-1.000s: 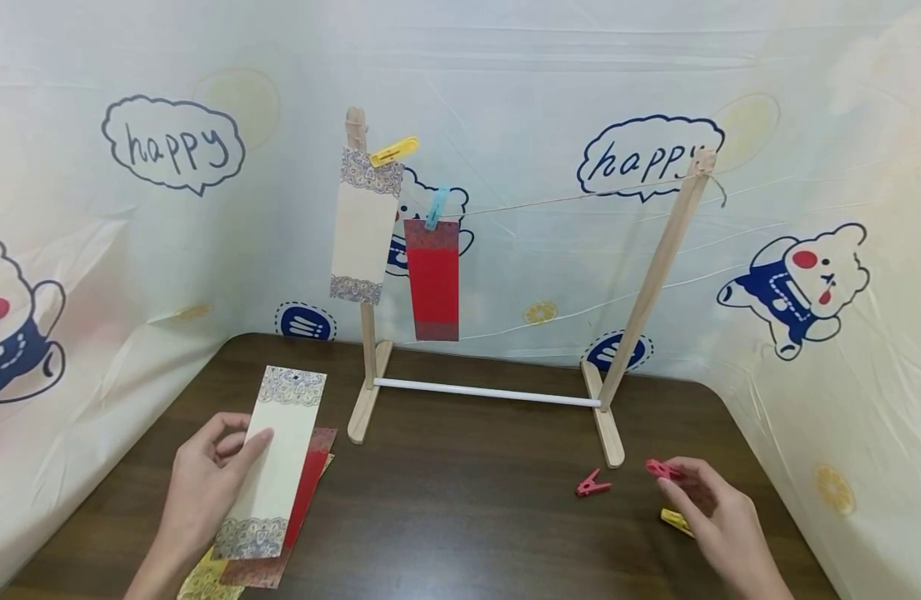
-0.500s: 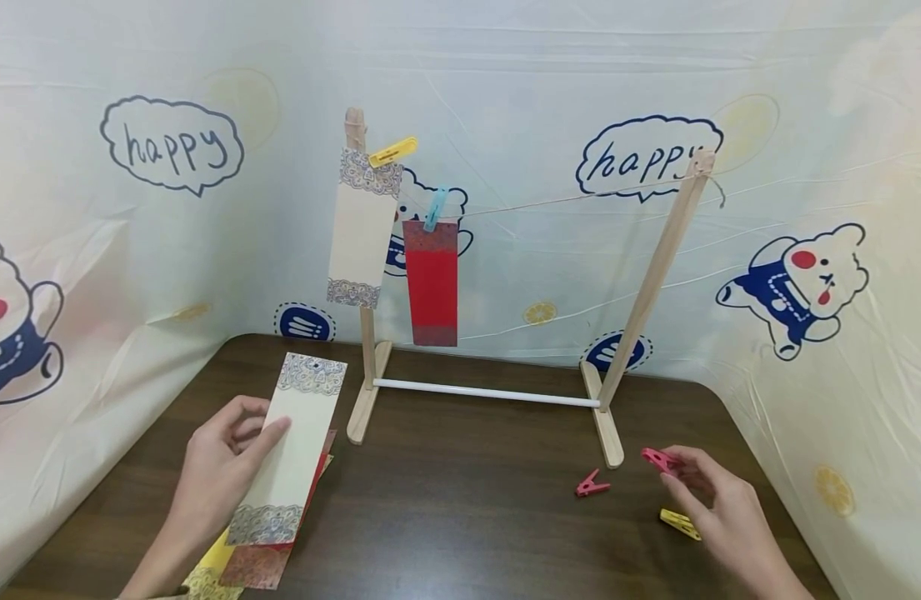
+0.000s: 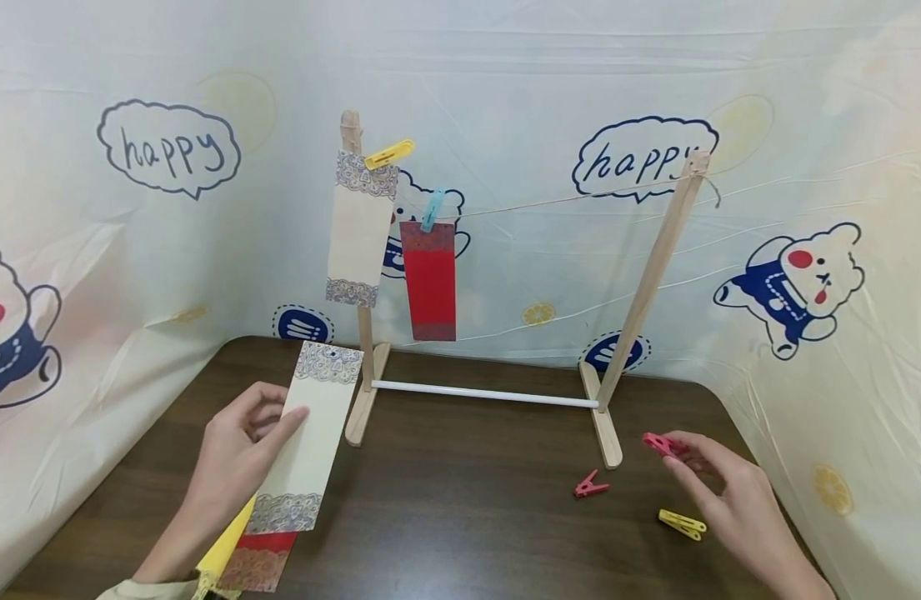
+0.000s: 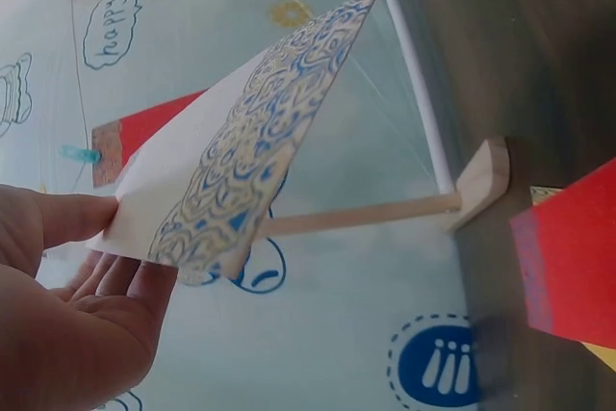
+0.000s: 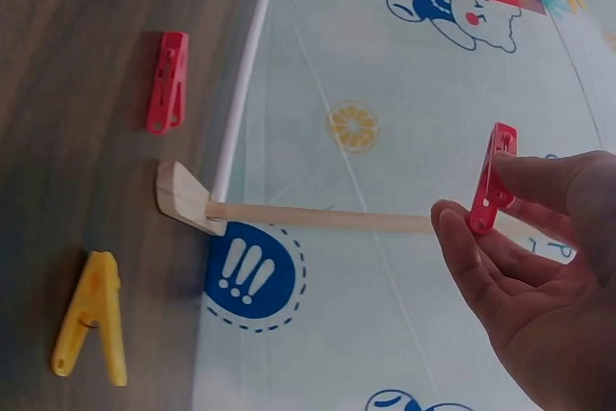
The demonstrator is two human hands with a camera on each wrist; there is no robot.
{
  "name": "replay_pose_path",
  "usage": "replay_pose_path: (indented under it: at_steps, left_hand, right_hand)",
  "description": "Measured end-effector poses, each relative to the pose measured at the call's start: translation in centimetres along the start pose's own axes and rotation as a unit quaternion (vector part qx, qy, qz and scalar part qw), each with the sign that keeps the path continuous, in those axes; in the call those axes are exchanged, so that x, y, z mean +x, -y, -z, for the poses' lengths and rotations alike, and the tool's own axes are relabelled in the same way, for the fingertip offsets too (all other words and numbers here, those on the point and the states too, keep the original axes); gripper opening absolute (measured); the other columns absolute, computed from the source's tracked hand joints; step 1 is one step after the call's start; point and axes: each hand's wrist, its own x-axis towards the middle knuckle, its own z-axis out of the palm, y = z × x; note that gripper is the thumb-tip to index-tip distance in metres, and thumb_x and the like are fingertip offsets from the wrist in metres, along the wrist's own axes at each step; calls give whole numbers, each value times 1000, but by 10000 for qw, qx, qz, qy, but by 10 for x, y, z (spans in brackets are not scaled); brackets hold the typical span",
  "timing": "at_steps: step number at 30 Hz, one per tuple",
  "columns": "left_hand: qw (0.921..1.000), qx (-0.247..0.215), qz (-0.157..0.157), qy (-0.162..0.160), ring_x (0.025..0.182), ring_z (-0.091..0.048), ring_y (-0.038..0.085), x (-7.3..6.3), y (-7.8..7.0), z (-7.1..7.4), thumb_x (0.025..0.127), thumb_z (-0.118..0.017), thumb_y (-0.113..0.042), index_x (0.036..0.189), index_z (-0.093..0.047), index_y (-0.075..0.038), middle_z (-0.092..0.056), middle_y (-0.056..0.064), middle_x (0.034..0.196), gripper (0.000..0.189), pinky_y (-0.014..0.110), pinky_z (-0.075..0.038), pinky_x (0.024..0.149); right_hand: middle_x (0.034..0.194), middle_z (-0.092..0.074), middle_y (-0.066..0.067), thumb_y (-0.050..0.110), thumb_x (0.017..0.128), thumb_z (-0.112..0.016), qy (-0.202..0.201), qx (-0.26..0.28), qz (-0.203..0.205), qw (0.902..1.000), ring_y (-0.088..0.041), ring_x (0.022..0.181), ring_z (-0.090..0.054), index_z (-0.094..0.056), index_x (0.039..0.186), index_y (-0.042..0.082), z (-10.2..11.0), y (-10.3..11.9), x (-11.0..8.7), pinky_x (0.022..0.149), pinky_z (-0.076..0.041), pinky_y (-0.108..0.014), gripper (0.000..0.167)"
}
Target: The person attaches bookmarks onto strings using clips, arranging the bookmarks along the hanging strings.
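My left hand (image 3: 242, 458) pinches a cream paper card (image 3: 310, 437) with blue lace-patterned ends between thumb and fingers, held tilted above the table. Under it lie a red card (image 3: 259, 562) and a yellow card (image 3: 226, 542), partly covered. In my right hand (image 3: 730, 492) a red clothespin (image 3: 658, 443) is pinched by thumb and fingertips; the right wrist view shows this clothespin (image 5: 494, 178) standing nearly upright. A second red clothespin (image 3: 591, 484) and a yellow clothespin (image 3: 682, 524) lie on the table near that hand.
A wooden stand with a right post (image 3: 655, 283) and white crossbar (image 3: 486, 392) carries a string (image 3: 528, 204). From it hang a cream card (image 3: 361, 237) under a yellow clothespin (image 3: 388, 155) and a red card (image 3: 430, 283) under a blue clothespin (image 3: 432, 212). Printed cloth surrounds the table (image 3: 460, 517).
My left hand has lifted the cream card up and to the right, uncovering more of the yellow card. The right hand has raised the red clothespin slightly, off the table's yellow one.
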Motion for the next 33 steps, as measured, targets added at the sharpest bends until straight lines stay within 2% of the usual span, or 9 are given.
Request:
replay_pose_path:
  at_steps: [8, 14, 20, 25, 28, 33]
  left_hand:
    - [9996, -55, -201, 171, 72, -70, 7, 7, -13, -9, 92, -74, -16, 103, -63, -6, -75, 8, 87, 19, 20, -54, 61]
    - [9985, -227, -411, 286, 73, -72, 8, 16, -22, -17, 91, -74, -14, 102, -62, -7, -75, 3, 84, 17, 20, -53, 61]
    - [9973, -381, -479, 418, 75, -72, 9, 22, -33, -26, 90, -75, -14, 102, -62, -5, -75, 5, 86, 19, 20, -54, 63]
    - [9955, -613, -505, 526, 77, -73, 12, 29, -41, -34, 89, -76, -13, 100, -62, -4, -75, 5, 86, 20, 18, -55, 66]
    - [9939, -765, -489, 632, 79, -73, 13, 34, -44, -40, 90, -75, -13, 101, -61, -3, -75, 6, 88, 20, 19, -56, 70]
    - [9918, -896, -494, 772, 81, -74, 17, 43, -48, -48, 91, -74, -12, 103, -61, -2, -75, 10, 92, 20, 21, -56, 74]
  right_hand:
    - [94, -70, 4, -3, 80, -80, -250, -44, 434, 9987, 1, 79, -56, -70, 115, 12, 7, 7, 12, 71, -44, -5, 39]
    - [102, -68, 4, -1, 83, -78, -253, -257, 741, 9966, -1, 84, -53, -70, 119, 13, 16, 16, 24, 77, -42, -5, 40]
    - [110, -68, 2, -5, 83, -75, -305, -286, 1079, 9933, -4, 95, -56, -68, 127, 19, 24, 27, 40, 88, -38, -3, 51]
    - [106, -69, -3, -10, 76, -79, -365, -161, 1398, 9894, -4, 91, -58, -62, 132, 9, 30, 34, 53, 87, -41, -5, 61]
    - [102, -69, -2, -9, 72, -82, -390, -77, 1344, 9901, -5, 87, -60, -62, 124, 4, 33, 39, 61, 82, -43, -5, 57]
    - [97, -68, 0, -5, 71, -85, -452, 39, 1291, 9906, -8, 85, -61, -64, 109, 4, 38, 48, 73, 82, -44, -4, 44]
